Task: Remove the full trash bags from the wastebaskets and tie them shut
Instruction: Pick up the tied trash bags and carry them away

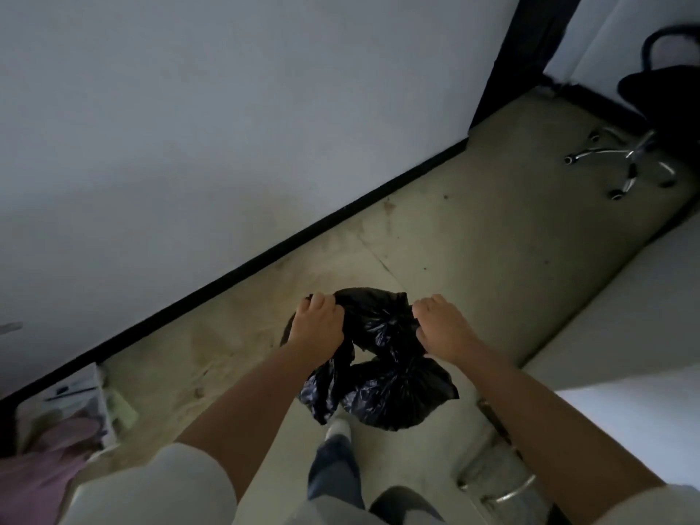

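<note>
A black plastic trash bag [382,388] hangs in the air in front of me, above the floor. Its top is gathered and twisted between my two hands. My left hand [316,325] is closed on the left flap of the bag's mouth. On the other side, my right hand [441,329] is closed on the right flap. The bag's bulging lower part hangs below my wrists, over my shoe. No wastebasket shows clearly beneath the bag.
A white wall with a black baseboard [265,255] runs diagonally on the left. An office chair [640,153] with a chrome base stands at the far right. A white desk edge [625,320] is on the right, and a box with papers and pink fabric [64,414] at lower left.
</note>
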`<state>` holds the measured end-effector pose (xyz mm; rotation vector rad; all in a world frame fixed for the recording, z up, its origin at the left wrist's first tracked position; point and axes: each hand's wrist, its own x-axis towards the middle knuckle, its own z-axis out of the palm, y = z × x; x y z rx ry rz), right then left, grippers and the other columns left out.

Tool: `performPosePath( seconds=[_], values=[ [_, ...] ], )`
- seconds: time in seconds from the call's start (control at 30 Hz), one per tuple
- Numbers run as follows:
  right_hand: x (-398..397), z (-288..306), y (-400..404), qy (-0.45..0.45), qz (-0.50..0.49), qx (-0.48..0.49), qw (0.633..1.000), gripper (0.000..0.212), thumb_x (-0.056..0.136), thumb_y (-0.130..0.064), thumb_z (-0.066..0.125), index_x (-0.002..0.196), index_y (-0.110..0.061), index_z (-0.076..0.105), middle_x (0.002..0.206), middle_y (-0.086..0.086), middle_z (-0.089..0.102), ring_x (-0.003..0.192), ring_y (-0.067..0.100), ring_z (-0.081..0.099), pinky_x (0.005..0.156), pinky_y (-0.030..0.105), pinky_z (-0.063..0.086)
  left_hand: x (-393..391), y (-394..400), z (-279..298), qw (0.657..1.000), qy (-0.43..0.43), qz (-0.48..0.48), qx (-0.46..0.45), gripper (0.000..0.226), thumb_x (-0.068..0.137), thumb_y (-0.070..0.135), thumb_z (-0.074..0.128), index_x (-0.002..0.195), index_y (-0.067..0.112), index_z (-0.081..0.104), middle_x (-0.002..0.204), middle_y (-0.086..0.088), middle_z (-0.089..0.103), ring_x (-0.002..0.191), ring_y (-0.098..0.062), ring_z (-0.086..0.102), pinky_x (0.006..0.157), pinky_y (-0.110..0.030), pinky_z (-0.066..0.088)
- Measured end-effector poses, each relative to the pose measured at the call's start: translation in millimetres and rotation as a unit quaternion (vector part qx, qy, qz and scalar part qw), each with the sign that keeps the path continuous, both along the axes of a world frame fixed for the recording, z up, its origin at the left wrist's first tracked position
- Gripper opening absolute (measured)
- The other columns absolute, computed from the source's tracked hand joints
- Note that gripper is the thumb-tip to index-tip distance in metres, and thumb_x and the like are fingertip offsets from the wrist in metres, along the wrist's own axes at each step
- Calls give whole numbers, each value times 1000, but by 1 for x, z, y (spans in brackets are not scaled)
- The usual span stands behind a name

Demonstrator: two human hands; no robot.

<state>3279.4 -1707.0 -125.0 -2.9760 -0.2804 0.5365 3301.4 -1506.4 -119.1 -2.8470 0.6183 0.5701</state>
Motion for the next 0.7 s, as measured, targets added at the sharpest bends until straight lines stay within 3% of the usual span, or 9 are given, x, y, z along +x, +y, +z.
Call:
performPosePath(
  seconds=[0.13, 0.2, 0.37, 0.47, 0.53, 0.6, 0.63, 0.7],
  values=[
    [100, -2, -53, 27, -72, 76, 994, 16, 88, -4, 38, 100, -5, 48, 113, 16, 54, 103, 22, 40, 78, 30, 31, 119, -56, 3, 999, 24, -26, -31, 38, 96, 26, 35, 128, 7, 43, 137, -9, 40, 128, -27, 35, 103, -35, 31],
    [151, -1, -79, 30, -92, 91, 991, 17, 87, -3, 39, 101, -4, 49, 112, 16, 54, 107, 23, 40, 80, 29, 32, 177, -89, 4, 998, 22, -50, -34, 39, 96, 27, 36, 130, 7, 42, 138, -10, 39, 128, -27, 35, 104, -35, 30],
    [288, -11, -158, 13, -81, 80, 993, 13, 86, -5, 41, 97, -3, 48, 111, 19, 54, 109, 27, 42, 86, 33, 35, 314, -175, -8, 998, 22, -52, -21, 39, 95, 27, 37, 129, 8, 44, 134, -9, 42, 126, -26, 36, 104, -34, 29],
    [369, -18, -211, 16, -53, 56, 997, 21, 88, -8, 40, 104, 1, 49, 112, 20, 54, 109, 29, 44, 82, 36, 35, 391, -224, -15, 999, 30, -28, -15, 40, 94, 26, 38, 130, 8, 43, 133, -9, 43, 125, -25, 36, 100, -33, 30],
    [417, -21, -242, 8, -40, 61, 997, 30, 86, -17, 27, 98, -1, 49, 109, 21, 55, 108, 30, 46, 73, 35, 30, 438, -255, -19, 999, 38, -18, -14, 40, 94, 26, 39, 130, 9, 43, 132, -8, 43, 124, -26, 37, 99, -33, 31],
    [459, -25, -270, 1, -23, 66, 998, 43, 71, -28, 5, 85, -9, 40, 102, 21, 56, 105, 29, 48, 68, 32, 25, 479, -286, -23, 999, 46, -12, -15, 38, 94, 26, 39, 128, 9, 44, 132, -8, 44, 124, -26, 37, 99, -33, 32],
    [482, -29, -284, -10, -15, 62, 998, 40, 68, -29, 2, 82, -11, 34, 99, 20, 55, 104, 29, 49, 68, 31, 25, 500, -302, -27, 999, 49, -8, -18, 37, 94, 25, 39, 127, 9, 45, 133, -8, 44, 124, -26, 37, 99, -33, 32],
    [529, -34, -312, 1, -11, 41, 999, 19, 84, -19, 17, 84, -10, 34, 97, 18, 53, 106, 29, 48, 68, 32, 25, 541, -334, -38, 998, 54, 2, -23, 36, 94, 23, 38, 126, 9, 46, 133, -8, 44, 124, -26, 37, 100, -34, 32]
  ],
)
